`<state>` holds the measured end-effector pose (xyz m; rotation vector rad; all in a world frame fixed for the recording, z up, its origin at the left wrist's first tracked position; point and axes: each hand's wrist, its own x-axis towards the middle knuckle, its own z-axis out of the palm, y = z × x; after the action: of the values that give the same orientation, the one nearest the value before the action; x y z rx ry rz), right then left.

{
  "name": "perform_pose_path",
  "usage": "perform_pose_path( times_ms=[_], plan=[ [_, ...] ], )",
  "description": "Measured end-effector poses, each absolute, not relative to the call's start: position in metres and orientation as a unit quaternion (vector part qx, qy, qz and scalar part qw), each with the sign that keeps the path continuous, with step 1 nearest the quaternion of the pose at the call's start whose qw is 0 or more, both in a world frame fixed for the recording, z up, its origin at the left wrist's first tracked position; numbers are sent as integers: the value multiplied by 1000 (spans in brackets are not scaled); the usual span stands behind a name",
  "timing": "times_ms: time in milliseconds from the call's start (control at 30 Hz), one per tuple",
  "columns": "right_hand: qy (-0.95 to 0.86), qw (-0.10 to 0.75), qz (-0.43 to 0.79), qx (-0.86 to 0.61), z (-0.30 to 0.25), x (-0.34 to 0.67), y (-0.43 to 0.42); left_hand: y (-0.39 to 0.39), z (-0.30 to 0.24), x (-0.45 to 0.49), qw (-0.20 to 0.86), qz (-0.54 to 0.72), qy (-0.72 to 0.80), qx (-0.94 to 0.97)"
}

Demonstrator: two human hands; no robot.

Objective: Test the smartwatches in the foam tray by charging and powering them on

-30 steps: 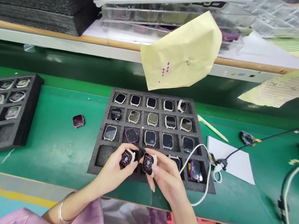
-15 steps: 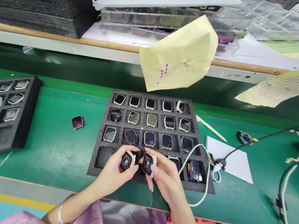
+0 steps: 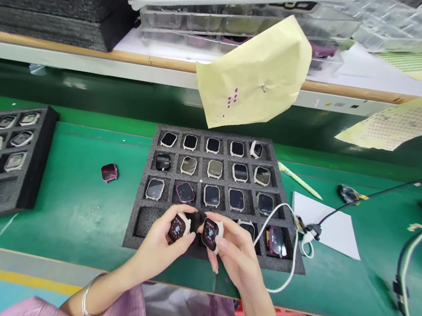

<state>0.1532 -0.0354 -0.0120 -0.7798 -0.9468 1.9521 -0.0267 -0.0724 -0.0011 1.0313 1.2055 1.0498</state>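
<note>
My left hand (image 3: 162,235) is closed around a light-cased smartwatch (image 3: 178,227) with no strap, its dark screen lit and tilted up. Another light-cased smartwatch (image 3: 210,232), also lit, is gripped by my right hand (image 3: 237,250) between thumb and fingers. The two watches are side by side and slightly apart, above the front row of a dark foam tray (image 3: 207,181). Watch bodies sit in many of its square pockets, among them a purple one (image 3: 185,192). My hands hide some front pockets.
A purple watch body (image 3: 109,172) lies on the green bench left of the tray. Another foam tray (image 3: 34,173) stands far left. A white cable (image 3: 291,267) loops over the tray's right side. A pen (image 3: 300,180) and white card (image 3: 326,225) lie right. Yellow paper (image 3: 254,76) hangs from the shelf.
The right-hand watch has shifted slightly to the right, away from the left one. Both hands keep their hold, and the view has moved a little.
</note>
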Motion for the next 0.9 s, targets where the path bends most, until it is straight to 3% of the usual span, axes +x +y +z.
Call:
perform_pose_path(
  times_ms=[900],
  plan=[
    [-379, 429, 760, -308, -15, 154, -40, -75, -3, -22, 560, 459, 516, 458]
  ],
)
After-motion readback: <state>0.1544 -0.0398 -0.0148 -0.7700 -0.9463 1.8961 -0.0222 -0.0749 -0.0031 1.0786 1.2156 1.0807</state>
